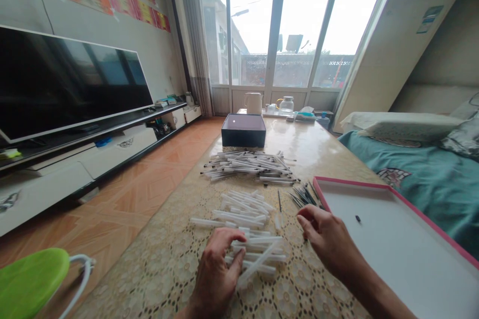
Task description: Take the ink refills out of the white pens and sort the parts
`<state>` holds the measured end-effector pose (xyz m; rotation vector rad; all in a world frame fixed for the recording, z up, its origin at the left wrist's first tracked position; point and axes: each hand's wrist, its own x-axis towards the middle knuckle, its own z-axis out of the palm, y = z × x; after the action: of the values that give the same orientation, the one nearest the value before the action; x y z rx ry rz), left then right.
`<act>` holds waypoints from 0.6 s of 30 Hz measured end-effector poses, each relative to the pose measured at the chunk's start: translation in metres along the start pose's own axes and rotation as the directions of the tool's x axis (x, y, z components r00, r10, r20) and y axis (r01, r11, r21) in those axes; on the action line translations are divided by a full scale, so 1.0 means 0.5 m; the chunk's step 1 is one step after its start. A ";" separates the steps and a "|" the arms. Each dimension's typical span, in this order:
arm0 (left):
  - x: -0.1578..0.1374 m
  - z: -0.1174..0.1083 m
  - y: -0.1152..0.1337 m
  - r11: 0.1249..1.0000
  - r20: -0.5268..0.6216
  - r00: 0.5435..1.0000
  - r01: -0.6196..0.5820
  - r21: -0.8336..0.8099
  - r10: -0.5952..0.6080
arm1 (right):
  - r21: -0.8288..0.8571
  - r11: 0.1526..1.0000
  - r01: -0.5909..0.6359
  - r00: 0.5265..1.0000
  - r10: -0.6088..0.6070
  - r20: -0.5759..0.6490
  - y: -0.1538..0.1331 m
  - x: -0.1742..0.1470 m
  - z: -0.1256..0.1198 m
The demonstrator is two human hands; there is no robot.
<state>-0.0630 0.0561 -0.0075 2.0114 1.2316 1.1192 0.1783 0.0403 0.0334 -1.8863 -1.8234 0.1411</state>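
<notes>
My left hand (219,265) is at the near pile of clear white plastic pen barrels (258,259), thumb and forefinger apart beside the barrel ends. My right hand (326,233) is over the table near the pink-rimmed lid, its fingers curled together; whatever is in them, if anything, is hidden. Just beyond it lies a bunch of thin dark pen refills (305,195). One dark-tipped refill (279,200) lies apart, left of the bunch. A second group of white barrels (243,207) lies farther forward. Behind it is a large heap of dark-ended pens (250,165).
A dark open box (243,132) stands beyond the heap. At right lies a shallow white lid with a pink rim (359,183), holding a small black piece (358,219). A pitcher (253,103) and a glass jug (287,104) stand at the far end. A green stool (33,279) is at left.
</notes>
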 end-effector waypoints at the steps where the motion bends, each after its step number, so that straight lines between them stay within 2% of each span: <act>1: 0.001 -0.001 0.001 1.000 0.001 1.000 -0.002 -0.014 0.002 | -0.030 0.999 0.042 0.996 -0.040 0.074 -0.011 0.010 0.004; 4: 0.002 -0.005 0.007 0.999 0.008 0.999 -0.032 -0.033 0.032 | -0.162 0.981 0.110 0.987 -0.089 0.135 -0.020 0.062 0.026; 7: -0.001 -0.007 0.019 0.980 0.118 0.973 -0.193 -0.041 0.197 | -0.254 0.964 0.084 0.994 -0.061 0.096 -0.003 0.126 0.056; 9: -0.007 0.000 0.025 0.928 0.256 0.893 -0.368 -0.060 0.371 | -0.309 0.948 0.078 0.995 -0.057 0.077 0.011 0.164 0.076; 11: -0.014 0.015 0.027 0.843 0.367 0.776 -0.536 -0.046 0.513 | -0.359 0.930 0.077 0.996 -0.057 0.066 0.023 0.193 0.095; 13: -0.021 0.032 0.023 0.752 0.411 0.691 -0.659 0.021 0.595 | -0.405 0.912 0.065 0.997 -0.045 0.059 0.035 0.212 0.110; 14: -0.023 0.041 0.019 0.715 0.413 0.667 -0.697 0.051 0.620 | -0.427 0.903 0.054 0.998 -0.034 0.055 0.040 0.217 0.116; 16: -0.028 0.056 0.008 0.680 0.421 0.646 -0.728 0.088 0.637 | -0.461 0.887 0.031 0.999 -0.012 0.043 0.051 0.224 0.125; 17: -0.032 0.065 0.002 0.688 0.424 0.651 -0.721 0.084 0.630 | -0.473 0.881 0.023 0.999 -0.007 0.037 0.056 0.226 0.127; 18: -0.037 0.075 -0.006 0.729 0.424 0.678 -0.682 0.059 0.600 | -0.481 0.877 0.018 1.000 -0.004 0.030 0.060 0.227 0.128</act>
<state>-0.0367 0.0404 -0.0363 2.7891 0.4317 0.8211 0.1895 0.1680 -0.0042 -2.2070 -2.0238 -0.3261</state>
